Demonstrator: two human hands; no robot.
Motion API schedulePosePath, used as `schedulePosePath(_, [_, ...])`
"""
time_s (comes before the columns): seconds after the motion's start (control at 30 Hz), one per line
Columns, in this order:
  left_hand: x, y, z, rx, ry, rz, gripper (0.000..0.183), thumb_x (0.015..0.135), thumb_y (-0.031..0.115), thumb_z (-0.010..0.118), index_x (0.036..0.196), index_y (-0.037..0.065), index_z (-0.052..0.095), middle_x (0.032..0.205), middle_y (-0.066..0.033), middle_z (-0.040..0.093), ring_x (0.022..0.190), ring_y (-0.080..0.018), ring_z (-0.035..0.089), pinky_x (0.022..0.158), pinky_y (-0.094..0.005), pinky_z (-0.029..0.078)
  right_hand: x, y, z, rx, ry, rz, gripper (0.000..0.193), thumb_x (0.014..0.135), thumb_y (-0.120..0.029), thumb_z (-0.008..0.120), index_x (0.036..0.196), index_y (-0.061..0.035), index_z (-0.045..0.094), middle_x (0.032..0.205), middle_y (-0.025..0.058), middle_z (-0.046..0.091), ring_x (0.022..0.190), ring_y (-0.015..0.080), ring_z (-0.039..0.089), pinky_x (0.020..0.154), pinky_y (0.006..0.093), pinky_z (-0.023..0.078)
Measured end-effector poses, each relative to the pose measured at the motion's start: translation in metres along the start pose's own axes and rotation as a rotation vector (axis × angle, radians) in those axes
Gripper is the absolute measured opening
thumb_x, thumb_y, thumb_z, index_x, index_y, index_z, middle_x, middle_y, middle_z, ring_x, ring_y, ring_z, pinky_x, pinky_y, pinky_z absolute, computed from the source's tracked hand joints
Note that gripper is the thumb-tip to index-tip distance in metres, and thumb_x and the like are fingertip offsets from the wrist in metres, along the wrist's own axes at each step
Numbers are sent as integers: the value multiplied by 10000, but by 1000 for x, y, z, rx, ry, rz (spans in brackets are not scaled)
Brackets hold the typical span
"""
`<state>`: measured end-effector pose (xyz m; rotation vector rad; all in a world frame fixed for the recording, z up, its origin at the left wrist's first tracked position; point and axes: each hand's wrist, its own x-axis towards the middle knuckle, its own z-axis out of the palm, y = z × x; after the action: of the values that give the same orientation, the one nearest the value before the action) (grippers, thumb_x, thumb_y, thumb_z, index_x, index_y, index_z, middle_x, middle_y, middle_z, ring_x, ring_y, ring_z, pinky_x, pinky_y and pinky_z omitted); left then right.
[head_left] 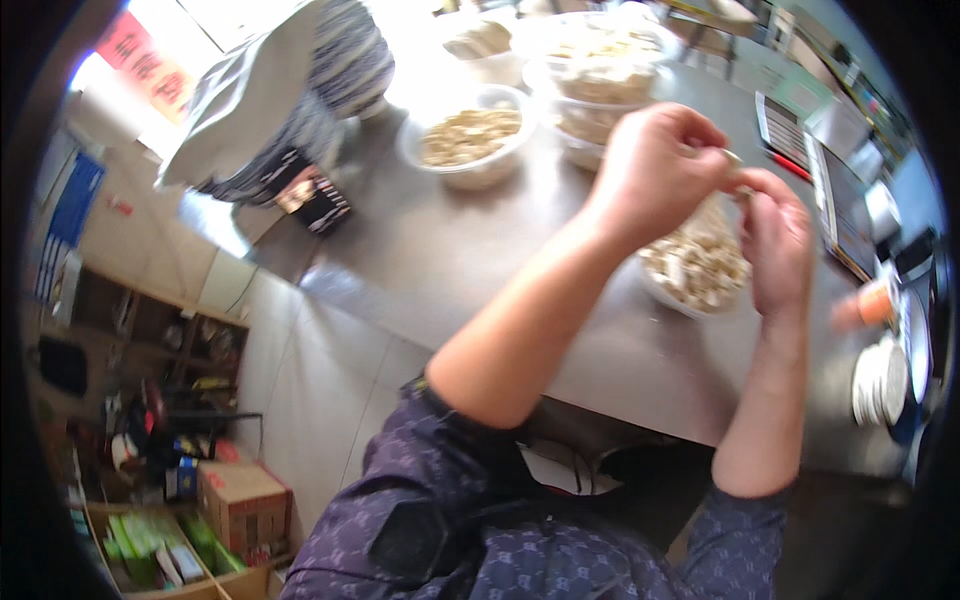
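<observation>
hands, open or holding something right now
Left hand: closed, apparently pinching a small pale piece.
Right hand: closed; what it holds cannot be told.

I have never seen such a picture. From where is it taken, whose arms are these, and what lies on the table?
No machine is here: a person works with two bare hands. A wide camera on the person's head looks down, so straight edges bend. The left hand and right hand meet above a bowl of pale pieces; their fingertips pinch something small and pale, too blurred to name. On the metal table stand more bowls with pale contents; a black box is near its left edge.
</observation>
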<state>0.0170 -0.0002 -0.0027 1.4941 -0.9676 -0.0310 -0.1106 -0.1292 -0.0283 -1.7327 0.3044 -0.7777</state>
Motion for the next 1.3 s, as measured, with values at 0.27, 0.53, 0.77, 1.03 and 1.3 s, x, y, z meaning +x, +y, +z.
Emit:
schedulePosePath(0.27, [0, 3, 0, -215, -103, -142, 217, 821, 113, 758, 961, -51, 729, 829, -103, 744, 747, -110, 681, 679, -272, 565, 0, -3, 4, 32, -27, -20, 240, 1057, -232, 642, 1200, -46, 692, 874, -86, 597, 663, -22, 421, 571, 166, 324])
schedulePosePath(0.53, [-2, 11, -7, -91, -264, -237, 269, 735, 166, 813, 884, -39, 722, 797, -129, 729, 750, -162, 685, 683, -323, 564, -4, 5, 7, -241, 45, -330, 182, 984, -176, 761, 1017, -35, 651, 858, -65, 577, 757, 21, 490, 684, 186, 408])
schedulePosePath(0.77, [0, 7, -7, -164, -191, -192, 228, 758, 131, 782, 893, -50, 747, 794, -135, 744, 725, -150, 693, 686, -314, 572, 7, 3, -9, -216, 121, -267, 116, 980, -16, 587, 1074, -33, 652, 861, -57, 557, 689, 8, 417, 612, 178, 349])
schedulePosePath(1.03, [-1, 2, -2, -194, -204, -166, 275, 779, 138, 775, 951, -68, 718, 791, -107, 734, 732, -142, 684, 695, -311, 571, 3, 4, -3, 196, -78, 18, 210, 1050, -124, 638, 1225, -9, 640, 785, -93, 536, 610, -34, 375, 529, 150, 253])
schedulePosePath(1.3, [-2, 12, -17, -187, -399, -394, 326, 772, 123, 763, 991, -93, 653, 776, -106, 682, 657, -124, 638, 590, -289, 534, -4, 0, -9, -325, -93, -305, 83, 977, -37, 686, 1057, -30, 667, 943, -63, 591, 715, -5, 408, 628, 159, 343])
